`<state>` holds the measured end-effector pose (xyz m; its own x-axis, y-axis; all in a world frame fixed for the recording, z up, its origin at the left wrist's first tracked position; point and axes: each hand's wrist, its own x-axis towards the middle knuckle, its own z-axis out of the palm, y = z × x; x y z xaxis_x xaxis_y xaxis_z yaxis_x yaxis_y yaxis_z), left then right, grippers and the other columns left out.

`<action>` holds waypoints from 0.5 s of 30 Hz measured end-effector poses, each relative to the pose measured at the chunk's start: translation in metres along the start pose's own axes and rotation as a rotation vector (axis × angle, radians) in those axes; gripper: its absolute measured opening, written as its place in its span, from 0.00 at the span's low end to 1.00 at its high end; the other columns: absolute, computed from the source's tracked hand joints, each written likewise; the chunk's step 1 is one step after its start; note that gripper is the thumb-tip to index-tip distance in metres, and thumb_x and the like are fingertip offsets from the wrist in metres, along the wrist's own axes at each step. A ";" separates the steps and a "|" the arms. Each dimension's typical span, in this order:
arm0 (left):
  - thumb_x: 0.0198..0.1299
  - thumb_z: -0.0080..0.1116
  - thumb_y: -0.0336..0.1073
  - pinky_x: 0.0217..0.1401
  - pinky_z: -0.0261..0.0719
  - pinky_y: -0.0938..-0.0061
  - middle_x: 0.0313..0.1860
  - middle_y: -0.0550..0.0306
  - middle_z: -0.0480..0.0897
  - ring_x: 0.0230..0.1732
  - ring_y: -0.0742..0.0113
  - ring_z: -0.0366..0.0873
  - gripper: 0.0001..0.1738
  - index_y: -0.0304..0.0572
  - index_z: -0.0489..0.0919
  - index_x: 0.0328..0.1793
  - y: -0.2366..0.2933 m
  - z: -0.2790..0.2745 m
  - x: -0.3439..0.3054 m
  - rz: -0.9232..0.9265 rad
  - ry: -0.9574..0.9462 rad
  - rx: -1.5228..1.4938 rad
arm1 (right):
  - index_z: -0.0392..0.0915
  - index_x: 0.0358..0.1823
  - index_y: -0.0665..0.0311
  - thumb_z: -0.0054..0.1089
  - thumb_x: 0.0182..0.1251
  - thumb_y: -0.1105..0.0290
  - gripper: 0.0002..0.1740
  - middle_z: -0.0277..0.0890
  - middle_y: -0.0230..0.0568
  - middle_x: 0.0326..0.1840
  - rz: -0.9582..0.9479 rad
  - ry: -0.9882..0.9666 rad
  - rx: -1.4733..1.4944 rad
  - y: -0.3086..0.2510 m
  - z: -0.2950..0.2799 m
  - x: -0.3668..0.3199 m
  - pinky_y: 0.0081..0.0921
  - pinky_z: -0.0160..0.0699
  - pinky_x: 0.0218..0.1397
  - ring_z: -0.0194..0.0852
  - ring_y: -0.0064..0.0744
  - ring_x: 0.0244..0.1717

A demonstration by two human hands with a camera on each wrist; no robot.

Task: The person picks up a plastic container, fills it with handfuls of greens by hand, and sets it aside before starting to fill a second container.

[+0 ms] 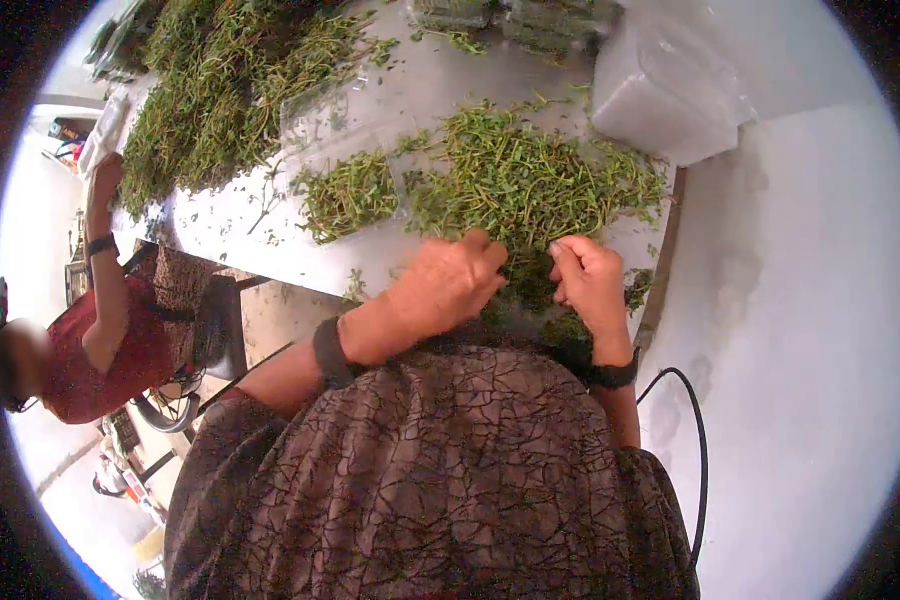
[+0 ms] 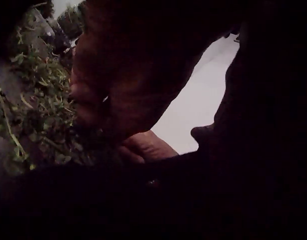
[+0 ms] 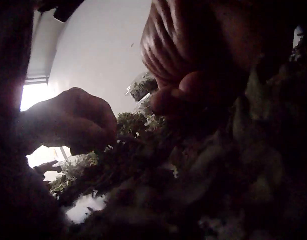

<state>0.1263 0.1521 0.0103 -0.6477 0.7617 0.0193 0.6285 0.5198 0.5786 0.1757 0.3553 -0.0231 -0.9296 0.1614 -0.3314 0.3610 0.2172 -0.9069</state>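
In the head view a loose heap of green leafy herb sprigs lies on the white table in front of the person. My left hand is at the near side of this heap, its fingers curled down and pinching sprigs, the tips mostly hidden under the knuckles. Just to its right, my right hand pinches sprigs between thumb and curled forefinger. Darker sprigs lie below and between both hands. Left of the heap, a clear plastic container holds more sprigs. Both wrist views are very dark; the right one shows both hands close above the herbs.
A much larger herb pile covers the table's far left. A stack of clear empty containers stands at the back right, beside filled packs. Another person sits at the left edge. A black cable loops at right.
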 end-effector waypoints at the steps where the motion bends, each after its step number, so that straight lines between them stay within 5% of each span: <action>1: 0.54 0.58 0.37 0.30 0.77 0.59 0.35 0.47 0.74 0.32 0.48 0.77 0.14 0.39 0.74 0.44 0.000 0.005 0.001 0.003 -0.050 0.055 | 0.78 0.33 0.66 0.56 0.64 0.69 0.07 0.73 0.34 0.17 -0.004 0.008 -0.001 0.000 0.000 0.000 0.19 0.69 0.16 0.71 0.21 0.13; 9: 0.50 0.57 0.34 0.27 0.76 0.60 0.36 0.48 0.72 0.32 0.52 0.76 0.13 0.39 0.73 0.42 -0.003 0.014 0.003 0.049 -0.152 0.257 | 0.77 0.32 0.66 0.55 0.65 0.67 0.09 0.73 0.33 0.17 -0.011 -0.019 -0.013 0.006 -0.001 0.001 0.21 0.69 0.17 0.71 0.22 0.13; 15: 0.48 0.53 0.27 0.26 0.76 0.61 0.35 0.49 0.72 0.34 0.51 0.76 0.15 0.38 0.71 0.45 -0.002 -0.009 0.012 -0.032 0.004 0.236 | 0.77 0.34 0.68 0.54 0.65 0.71 0.07 0.72 0.32 0.17 0.041 -0.016 0.033 0.000 0.001 -0.001 0.16 0.64 0.14 0.67 0.17 0.12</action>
<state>0.1130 0.1570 0.0166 -0.6700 0.7423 0.0078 0.6910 0.6198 0.3720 0.1770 0.3541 -0.0228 -0.9152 0.1545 -0.3723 0.3964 0.1784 -0.9006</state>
